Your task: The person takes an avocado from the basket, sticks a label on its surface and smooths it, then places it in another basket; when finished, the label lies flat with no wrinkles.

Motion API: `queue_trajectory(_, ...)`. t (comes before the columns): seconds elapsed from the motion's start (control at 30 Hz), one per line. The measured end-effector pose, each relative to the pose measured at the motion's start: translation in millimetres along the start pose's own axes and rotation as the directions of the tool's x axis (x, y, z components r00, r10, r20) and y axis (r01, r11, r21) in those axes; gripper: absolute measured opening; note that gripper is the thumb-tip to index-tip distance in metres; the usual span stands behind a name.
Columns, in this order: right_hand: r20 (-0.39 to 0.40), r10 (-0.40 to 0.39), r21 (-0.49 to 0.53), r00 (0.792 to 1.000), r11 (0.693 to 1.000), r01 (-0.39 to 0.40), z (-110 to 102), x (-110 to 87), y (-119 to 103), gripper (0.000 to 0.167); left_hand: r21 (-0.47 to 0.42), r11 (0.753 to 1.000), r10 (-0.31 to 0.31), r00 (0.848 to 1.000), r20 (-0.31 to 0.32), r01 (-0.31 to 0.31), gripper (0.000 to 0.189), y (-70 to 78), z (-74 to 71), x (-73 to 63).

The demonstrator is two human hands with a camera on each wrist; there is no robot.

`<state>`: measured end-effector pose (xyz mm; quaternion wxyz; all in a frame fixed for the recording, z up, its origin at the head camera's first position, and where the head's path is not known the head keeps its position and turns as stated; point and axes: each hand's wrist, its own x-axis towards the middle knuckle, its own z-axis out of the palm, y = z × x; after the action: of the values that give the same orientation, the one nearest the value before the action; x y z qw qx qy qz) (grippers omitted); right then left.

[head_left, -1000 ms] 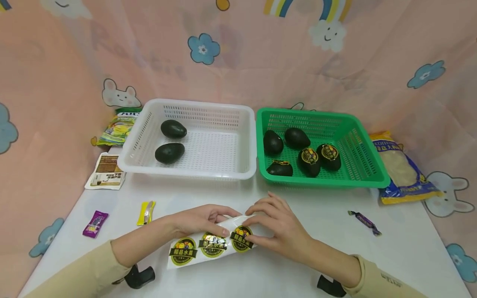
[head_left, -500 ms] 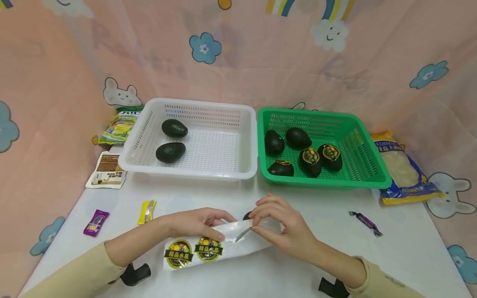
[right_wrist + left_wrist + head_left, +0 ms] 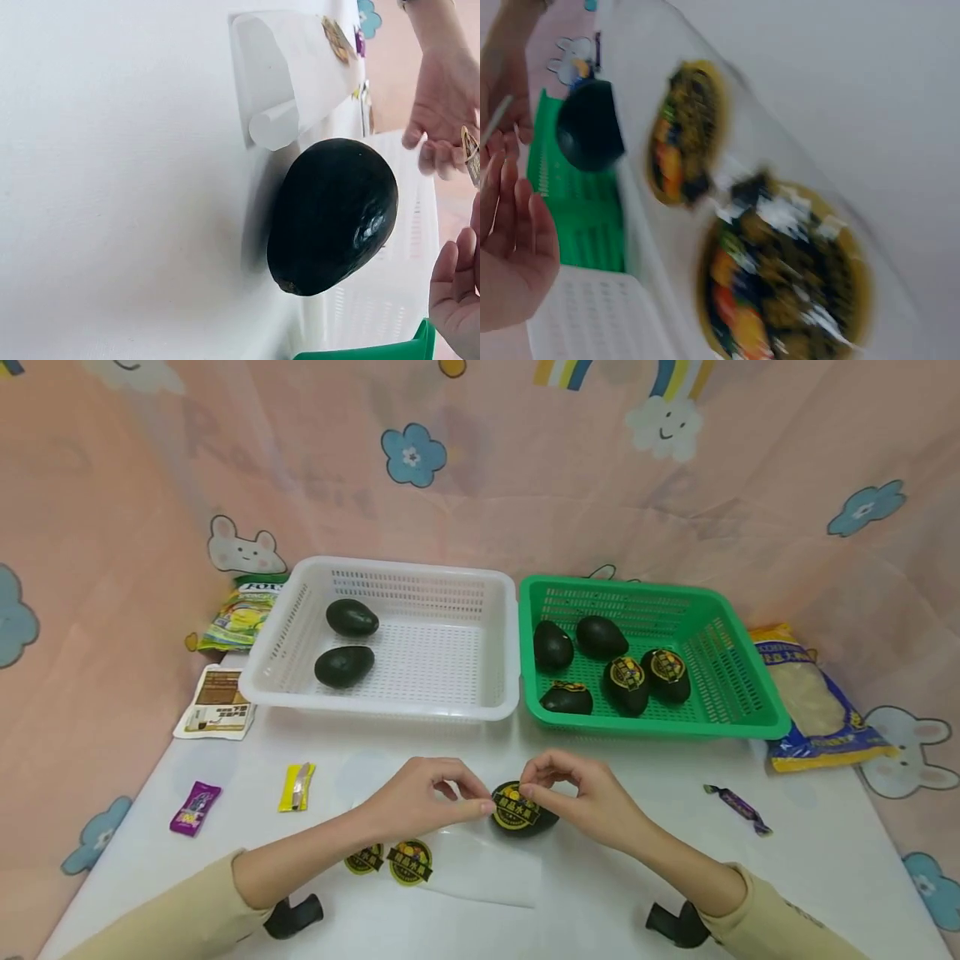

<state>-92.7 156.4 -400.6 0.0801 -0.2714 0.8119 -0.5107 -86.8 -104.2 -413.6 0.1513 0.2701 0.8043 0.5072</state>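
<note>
In the head view, my left hand [image 3: 431, 795] and right hand [image 3: 588, 793] pinch opposite edges of a round black-and-gold fruit sticker [image 3: 514, 807]. It is held over a dark avocado [image 3: 547, 827] on the table. The right wrist view shows a gap between the sticker [image 3: 472, 156] and the avocado [image 3: 334, 217]. Below my left hand lies a white sticker sheet [image 3: 480, 870] bearing two more stickers [image 3: 410, 862]. In the left wrist view, the held sticker [image 3: 495, 121] appears edge-on as a thin strip between both hands.
A white basket [image 3: 378, 710] holds two plain avocados [image 3: 343, 667]. Beside it, a green basket [image 3: 652, 727] contains several avocados, some with stickers [image 3: 627, 674]. Small candies [image 3: 195, 808] lie on the table [image 3: 600, 910], and snack bags [image 3: 817, 702] stand at both sides.
My right hand has peeled a sticker off the sheet. My left hand has let go of the sheet, which now lies on the table, and has moved to the sticker's left edge.
</note>
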Motion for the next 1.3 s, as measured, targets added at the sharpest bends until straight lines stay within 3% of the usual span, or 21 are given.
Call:
queue_trajectory(0.13,-0.032,0.025,0.014,0.999,1.000,-0.024,0,-0.7,2,0.011,-0.115,0.992,-0.066,0.993,-0.097,0.055,0.011,11.0,8.3,8.5)
queue_trajectory(0.27,-0.081,0.122,-0.001,0.989,0.993,-0.122,-2,-7.6,8,0.011,-0.211,0.966,-0.179,0.975,-0.135,0.148,0.014,11.6,15.8,11.2)
queue_trajectory(0.4,-0.085,0.191,-0.039,0.978,0.980,-0.194,-3,-15.0,17,0.009,-0.207,0.955,-0.245,0.958,-0.151,0.212,0.018,5.6,25.3,13.4)
queue_trajectory(0.5,-0.084,0.230,-0.113,0.970,0.965,-0.238,-1,-16.5,23,0.012,-0.100,0.977,-0.206,0.962,-0.180,0.190,0.016,-1.8,32.6,16.2)
queue_trajectory(0.63,-0.072,0.239,-0.244,0.968,0.937,-0.250,2,-13.7,32,0.018,0.064,0.991,-0.103,0.972,-0.211,0.119,0.014,-9.8,38.8,19.8)
queue_trajectory(0.73,-0.090,0.180,-0.324,0.980,0.925,-0.199,3,-10.4,36,0.024,0.165,0.983,-0.047,0.975,-0.217,0.084,0.018,-10.6,39.4,21.8)
queue_trajectory(0.83,-0.124,0.090,-0.332,0.988,0.935,-0.127,2,-7.8,39,0.029,0.257,0.965,0.011,0.976,-0.215,0.046,0.023,-9.8,38.3,23.1)
queue_trajectory(0.97,-0.093,-0.038,-0.295,0.995,0.955,0.008,1,-6.4,46,0.019,0.330,0.942,0.125,0.975,-0.186,-0.058,0.012,-12.2,37.1,23.5)
queue_trajectory(1.03,-0.058,-0.104,-0.270,0.993,0.959,0.085,0,-6.7,49,0.016,0.352,0.930,0.170,0.972,-0.161,-0.104,0.019,-14.3,36.7,23.4)
queue_trajectory(1.2,0.006,-0.214,-0.220,0.977,0.953,0.210,-1,-7.5,54,0.026,0.376,0.919,0.170,0.978,-0.118,-0.114,0.031,-20.2,34.8,23.0)
queue_trajectory(1.3,0.026,-0.199,-0.233,0.980,0.952,0.200,-2,-7.3,57,0.029,0.364,0.924,0.170,0.980,-0.104,-0.122,0.031,-23.5,32.9,24.4)
